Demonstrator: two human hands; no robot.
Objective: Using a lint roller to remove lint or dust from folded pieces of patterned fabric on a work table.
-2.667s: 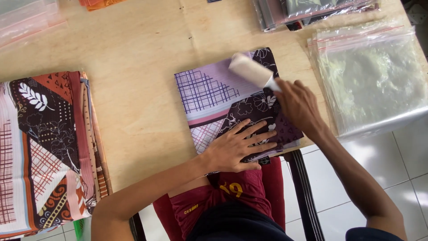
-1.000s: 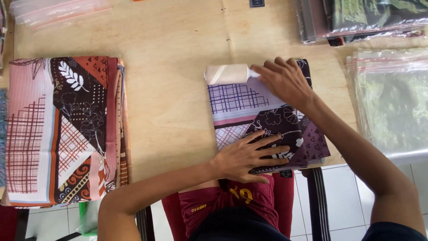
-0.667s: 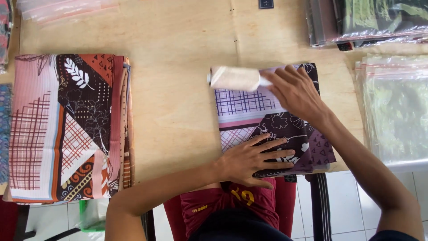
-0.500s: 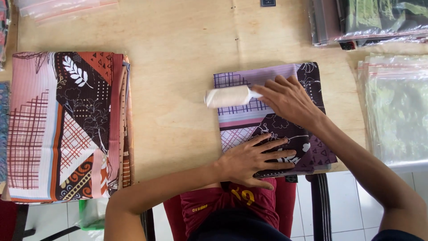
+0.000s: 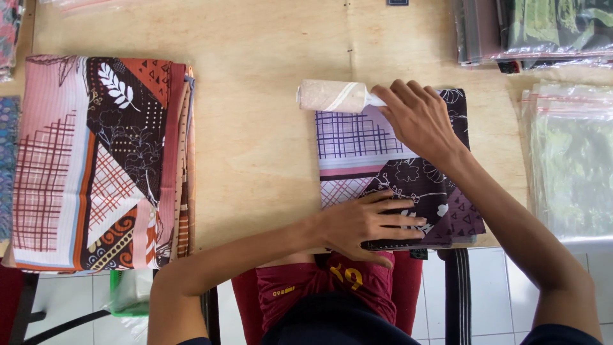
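A: Hidden parts first. The handle of the lint roller is mostly lost under the right hand; only a pale stub shows at the fingertips. Far right, the stack of bagged fabrics is cut off by the top edge. The clear plastic bags run out of frame on the right.

B: Roller's axis?

A: Long axis runs left to right, along the far edge of the folded cloth. Drum end points left, handle end right. The drum overhangs the cloth's far left corner, partly above bare desk.

B: Where is it relative to the hands?

A: Drum sits just left of the right hand, which is closed around the handle. The left hand is well apart from the roller, at the cloth's near edge, spread flat, palm down, fingers pointing right, grasping nothing.

B: The cloth?

A: Purple plaid and dark floral panels, lying at the desk's near edge. Its near right corner slightly overhangs.

B: Anything else?

A: Pile of patterned fabrics on the left, well apart. Its near left part is cut off.
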